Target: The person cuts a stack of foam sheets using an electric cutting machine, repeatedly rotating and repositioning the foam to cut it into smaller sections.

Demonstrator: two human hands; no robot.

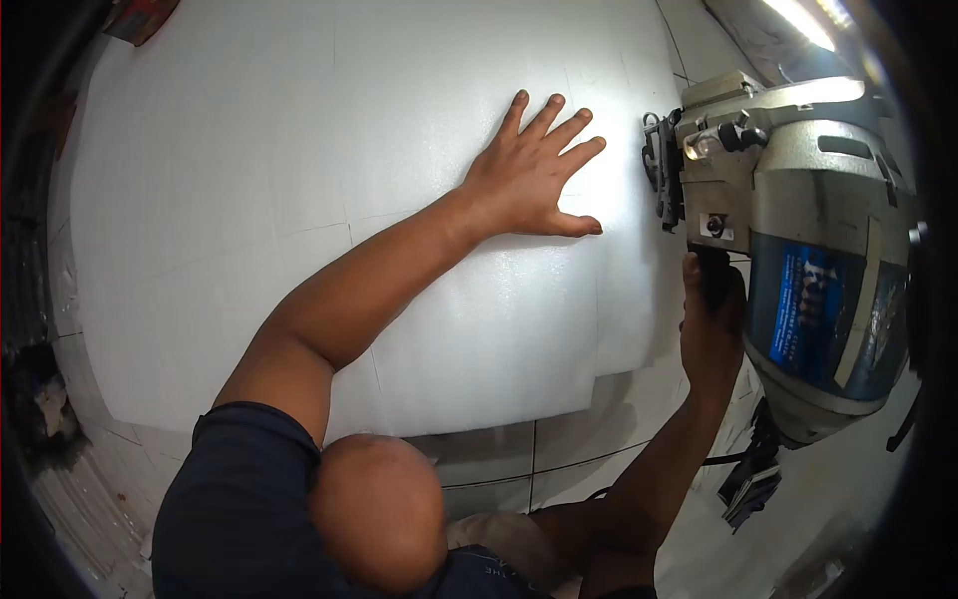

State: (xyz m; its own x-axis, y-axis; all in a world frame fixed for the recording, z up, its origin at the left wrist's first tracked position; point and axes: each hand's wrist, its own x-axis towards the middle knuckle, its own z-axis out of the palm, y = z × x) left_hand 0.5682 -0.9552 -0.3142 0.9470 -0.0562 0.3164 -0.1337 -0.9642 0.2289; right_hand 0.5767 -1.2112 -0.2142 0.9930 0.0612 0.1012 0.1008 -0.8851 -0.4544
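My left hand (pixel 529 180) lies flat on a stack of white foam sheets (pixel 249 170), its fingers spread wide and nothing in them. To the right, my right hand (pixel 711 324) is wrapped round the dark handle of a motorised cloth cutting machine (pixel 828 299). This machine has a grey and silver body with a blue label. Its metal head (pixel 714 170) stands beside the right edge of the sheets. The lower parts of the machine are hidden, and whether its blade touches the sheets cannot be seen.
White floor tiles (pixel 564 454) show below the sheets' near edge. A dark cable (pixel 718 460) runs by my right forearm. Bundled clear plastic (pixel 85 509) lies at the lower left. A red box (pixel 143 18) sits at the upper left, and a bright lamp (pixel 798 20) shines at the upper right.
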